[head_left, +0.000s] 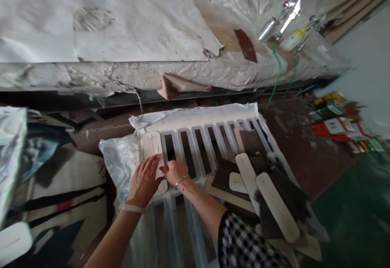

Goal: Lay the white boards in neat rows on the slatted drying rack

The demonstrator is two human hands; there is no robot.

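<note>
A white slatted frame with a row of long open slots lies in front of me on white plastic sheeting. A pale oblong wooden piece sits in its leftmost slot. My left hand lies flat on that piece, fingers spread, a band at the wrist. My right hand, with a bracelet, is curled with its fingertips pinched at the piece's right edge. Loose pale oblong pieces and dark ones are heaped on the frame's right part.
A paper-covered workbench runs across the back, with spray guns and a green hose at its right end. Coloured boxes stand on the floor at the right. Plastic-wrapped items lie at the left.
</note>
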